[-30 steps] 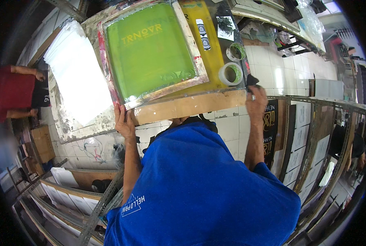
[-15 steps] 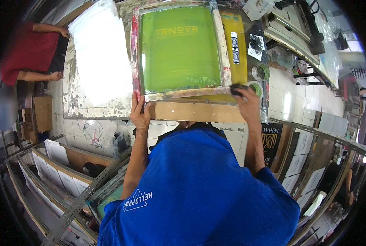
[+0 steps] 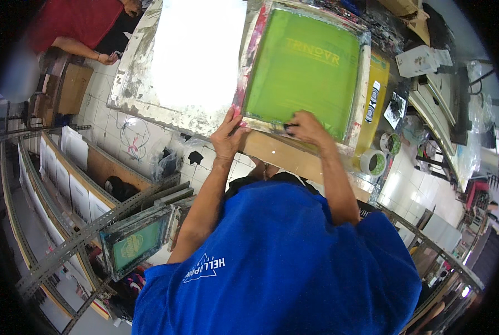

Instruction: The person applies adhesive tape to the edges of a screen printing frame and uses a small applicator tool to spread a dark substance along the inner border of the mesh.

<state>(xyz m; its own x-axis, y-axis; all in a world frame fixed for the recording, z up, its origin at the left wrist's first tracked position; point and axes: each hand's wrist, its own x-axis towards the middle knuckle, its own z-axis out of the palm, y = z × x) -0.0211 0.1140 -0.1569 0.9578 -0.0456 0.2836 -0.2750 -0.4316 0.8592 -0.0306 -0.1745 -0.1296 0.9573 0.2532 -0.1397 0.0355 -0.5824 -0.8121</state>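
A screen-printing frame (image 3: 363, 89) with green mesh and faint yellow lettering lies on the worktable (image 3: 135, 89) before me. My left hand (image 3: 226, 138) grips its near left corner, fingers over the red-stained edge. My right hand (image 3: 310, 129) is closed around a small dark wad, apparently a rag (image 3: 289, 127), at the frame's near edge; the hand is slightly blurred and partly covers the wad. Beneath the frame's near side, a strip of brown board (image 3: 280, 153) shows. White sheets (image 3: 199, 56) are spread left of the frame.
Rolls of tape (image 3: 373, 162) stand by the table's right edge, beside a yellow panel (image 3: 379, 78). Another person's hand (image 3: 107, 58) is at the far left. Metal shelving (image 3: 87, 240) and a smaller green screen (image 3: 135, 248) stand at lower left.
My right hand has moved left along the frame's near edge with the dark rag, from the right corner toward the middle. My left hand stays at the left corner. The view has turned.
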